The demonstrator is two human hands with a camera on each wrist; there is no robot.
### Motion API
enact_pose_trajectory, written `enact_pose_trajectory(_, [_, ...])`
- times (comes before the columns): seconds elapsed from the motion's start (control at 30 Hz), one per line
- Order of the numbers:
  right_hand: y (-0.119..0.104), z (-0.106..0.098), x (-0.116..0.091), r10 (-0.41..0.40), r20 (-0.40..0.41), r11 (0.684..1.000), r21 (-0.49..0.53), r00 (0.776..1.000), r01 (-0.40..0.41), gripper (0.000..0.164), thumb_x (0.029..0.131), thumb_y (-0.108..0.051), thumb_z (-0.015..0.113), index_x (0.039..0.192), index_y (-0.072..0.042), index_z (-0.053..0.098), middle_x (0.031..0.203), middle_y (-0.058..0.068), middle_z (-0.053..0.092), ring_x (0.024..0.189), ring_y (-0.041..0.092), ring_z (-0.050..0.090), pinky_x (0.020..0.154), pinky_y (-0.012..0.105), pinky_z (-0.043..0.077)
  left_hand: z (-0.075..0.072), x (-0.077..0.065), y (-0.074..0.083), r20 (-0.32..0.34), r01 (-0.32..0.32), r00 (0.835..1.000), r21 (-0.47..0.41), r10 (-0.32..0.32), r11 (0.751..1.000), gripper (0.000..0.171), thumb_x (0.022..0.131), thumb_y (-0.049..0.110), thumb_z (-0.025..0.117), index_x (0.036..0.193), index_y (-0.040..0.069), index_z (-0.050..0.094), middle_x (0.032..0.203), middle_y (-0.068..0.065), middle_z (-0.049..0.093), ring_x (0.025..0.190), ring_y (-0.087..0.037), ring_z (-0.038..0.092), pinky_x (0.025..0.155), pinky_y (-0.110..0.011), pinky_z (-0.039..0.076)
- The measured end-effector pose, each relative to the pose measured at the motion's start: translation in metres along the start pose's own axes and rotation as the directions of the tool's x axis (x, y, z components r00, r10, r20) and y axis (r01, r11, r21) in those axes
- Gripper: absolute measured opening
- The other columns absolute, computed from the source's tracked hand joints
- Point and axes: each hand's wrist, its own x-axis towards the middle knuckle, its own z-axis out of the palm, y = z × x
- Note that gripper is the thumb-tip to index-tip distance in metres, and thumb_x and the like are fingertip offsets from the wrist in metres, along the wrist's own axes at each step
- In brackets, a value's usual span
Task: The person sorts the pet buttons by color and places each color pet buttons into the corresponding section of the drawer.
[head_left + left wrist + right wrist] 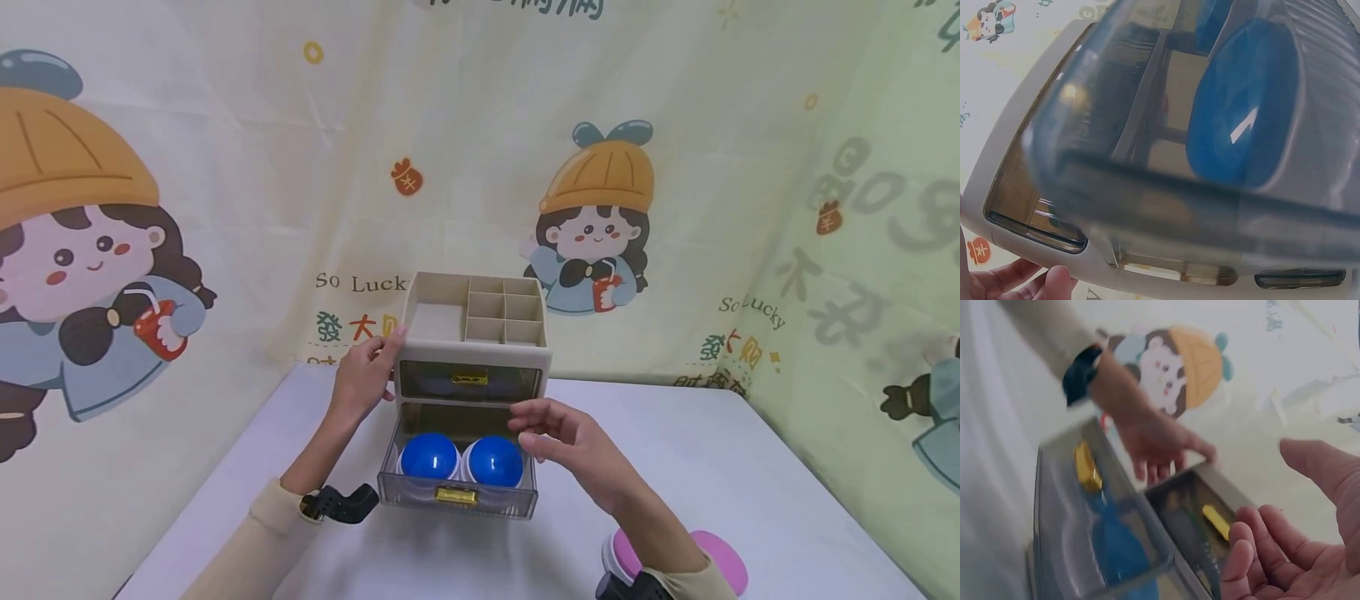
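A cream desktop drawer organizer (472, 346) stands on the table, its clear lower drawer (495, 502) pulled out. Inside that drawer sit two blue-domed round things with white bases, a left one (429, 456) and a right one (496, 461). My left hand (365, 375) holds the organizer's left side, thumb along its upper edge. Beside the drawer's right rim, my right hand (558, 433) hovers with loosely bent fingers and nothing in it. In the right wrist view its thumb stands well apart from the fingers (1279, 544).
Two pink-topped round things (722, 560) lie at the table's front right, partly hidden by my right forearm. The organizer's upper drawer (427, 382) is closed, and its top has several compartments. A printed cloth (465, 108) hangs behind the white table (645, 417).
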Motion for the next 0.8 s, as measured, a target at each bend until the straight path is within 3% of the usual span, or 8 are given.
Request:
enact_pose_trajectory(0.17, [-0.005,0.000,-0.006,0.065,0.057,0.980,0.187,0.996,-0.075,0.036,0.104,-0.022,0.060,0.135,-0.003,0.058,0.126,0.009,0.065,0.111,0.022,0.060,0.088,0.026,0.053,-0.001,-0.001,0.002,-0.004,-0.003,1.000,-0.002,0.003,1.000,0.064,0.101,0.060,0.050,0.127,0.004,0.068,0.110,-0.021,0.071,0.083,-0.030,0.070,0.054,-0.026,0.056])
enact_pose_trajectory(0.4, [-0.007,0.010,-0.015,0.104,0.117,0.974,0.188,0.988,-0.124,0.039,0.105,-0.023,0.057,0.136,0.001,0.057,0.124,0.008,0.066,0.111,0.020,0.058,0.093,0.030,0.052,-0.001,-0.001,0.001,0.000,0.003,1.000,0.011,-0.003,1.000,0.064,0.101,0.061,0.049,0.127,0.005,0.067,0.109,-0.020,0.071,0.083,-0.028,0.069,0.055,-0.026,0.057])
enact_pose_trajectory(0.5, [-0.005,0.016,-0.021,0.096,0.172,0.971,0.201,0.980,-0.130,0.035,0.105,-0.021,0.057,0.133,0.000,0.059,0.122,0.009,0.068,0.108,0.020,0.061,0.092,0.029,0.052,-0.001,0.000,0.001,0.002,-0.003,1.000,0.007,0.003,1.000,0.064,0.101,0.060,0.049,0.126,0.004,0.068,0.109,-0.021,0.071,0.083,-0.029,0.070,0.054,-0.026,0.056])
enact_pose_trajectory(0.73, [0.001,0.028,-0.030,-0.020,0.310,0.955,0.288,0.950,-0.074,0.037,0.106,-0.014,0.054,0.133,0.012,0.053,0.117,0.009,0.069,0.099,0.013,0.065,0.081,0.022,0.055,-0.001,0.001,0.002,0.005,-0.006,1.000,-0.007,0.006,1.000,0.063,0.101,0.060,0.049,0.126,0.004,0.068,0.110,-0.020,0.071,0.084,-0.029,0.070,0.054,-0.026,0.056])
enact_pose_trajectory(0.8, [0.002,0.033,-0.032,-0.019,0.336,0.952,0.293,0.942,-0.085,0.038,0.106,-0.013,0.054,0.133,0.014,0.052,0.117,0.008,0.070,0.098,0.013,0.066,0.080,0.022,0.055,-0.001,0.001,0.002,0.004,-0.006,1.000,-0.010,0.006,1.000,0.063,0.101,0.060,0.049,0.126,0.005,0.068,0.110,-0.020,0.071,0.084,-0.029,0.069,0.054,-0.025,0.056])
